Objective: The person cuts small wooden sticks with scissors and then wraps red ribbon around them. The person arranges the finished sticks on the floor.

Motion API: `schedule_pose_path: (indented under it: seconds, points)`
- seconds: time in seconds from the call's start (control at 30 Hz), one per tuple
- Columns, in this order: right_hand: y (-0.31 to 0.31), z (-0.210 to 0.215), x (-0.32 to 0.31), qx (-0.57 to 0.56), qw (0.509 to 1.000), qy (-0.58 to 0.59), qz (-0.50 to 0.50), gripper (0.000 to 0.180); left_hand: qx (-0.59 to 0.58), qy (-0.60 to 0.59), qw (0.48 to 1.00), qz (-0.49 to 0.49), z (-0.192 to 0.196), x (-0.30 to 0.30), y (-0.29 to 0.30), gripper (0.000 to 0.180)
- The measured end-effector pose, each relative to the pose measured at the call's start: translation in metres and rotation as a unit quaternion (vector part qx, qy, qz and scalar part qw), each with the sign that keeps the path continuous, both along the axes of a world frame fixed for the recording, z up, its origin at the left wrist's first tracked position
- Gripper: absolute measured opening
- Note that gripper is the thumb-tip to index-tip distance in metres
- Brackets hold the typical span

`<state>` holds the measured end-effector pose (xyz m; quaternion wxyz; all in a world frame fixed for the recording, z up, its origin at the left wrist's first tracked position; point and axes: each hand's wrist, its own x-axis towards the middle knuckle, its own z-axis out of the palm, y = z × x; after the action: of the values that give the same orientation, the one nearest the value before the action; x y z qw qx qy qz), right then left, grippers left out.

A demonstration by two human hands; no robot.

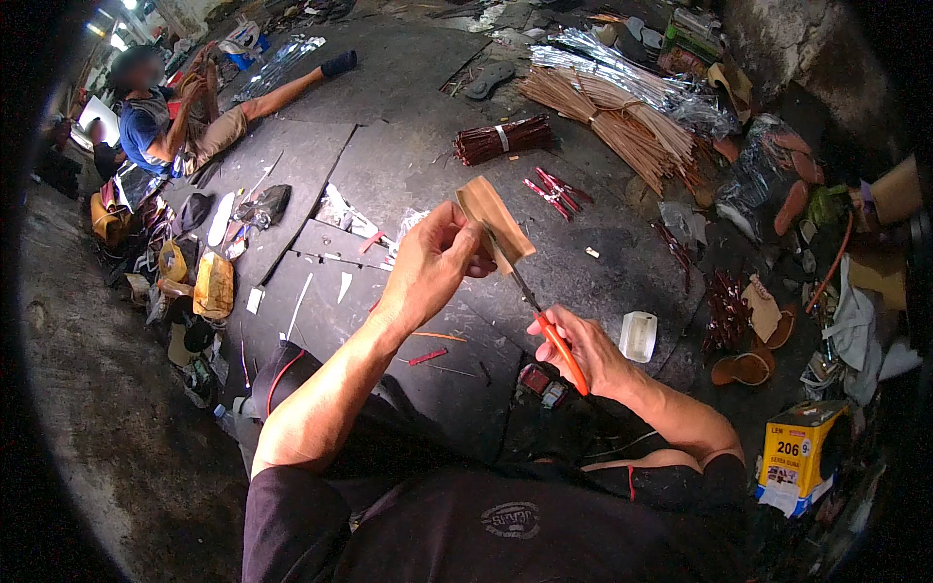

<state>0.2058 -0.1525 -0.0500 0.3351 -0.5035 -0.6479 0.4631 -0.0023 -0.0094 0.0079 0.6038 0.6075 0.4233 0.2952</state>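
Note:
My left hand [428, 260] pinches a flat brown piece of sheet material [498, 214] between thumb and fingers, holding it up above the dark floor boards. In my right hand [589, 352] is a pair of scissors [558, 342] with orange handles. Its dark blades point up and left and lie against the brown piece beside my left fingertips. I cannot tell whether the blades have cut into it. Beyond the brown piece, on the floor, lie some short dark red strips [557, 194] tied with pale bands and a thicker tied bundle of dark red strips [501, 141].
Long bundles of tan strips [604, 119] and silver strips [632, 80] lie at the far right. Near my right hand sits a white plastic container [639, 336]; a yellow tin [799, 449] stands farther right. Clutter lines both sides. Another person [155, 131] sits at the far left.

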Motion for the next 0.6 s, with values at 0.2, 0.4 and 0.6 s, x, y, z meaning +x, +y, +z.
schedule_pose_path:
  seconds: [0.2, 0.4, 0.6]
  points:
    - [0.003, -0.005, -0.001, 0.013, 1.0, -0.018, 0.004, 0.043, 0.008, -0.009, 1.0, -0.019, -0.004, 0.005, -0.008, 0.023]
    - [0.002, -0.015, -0.001, 0.072, 0.997, -0.016, -0.004, 0.043, -0.018, -0.02, 0.999, -0.022, -0.003, 0.007, -0.01, 0.022]
    - [0.002, -0.002, -0.003, 0.026, 1.0, -0.015, 0.0, 0.04, -0.038, -0.012, 0.999, -0.024, -0.008, 0.006, -0.008, 0.026]
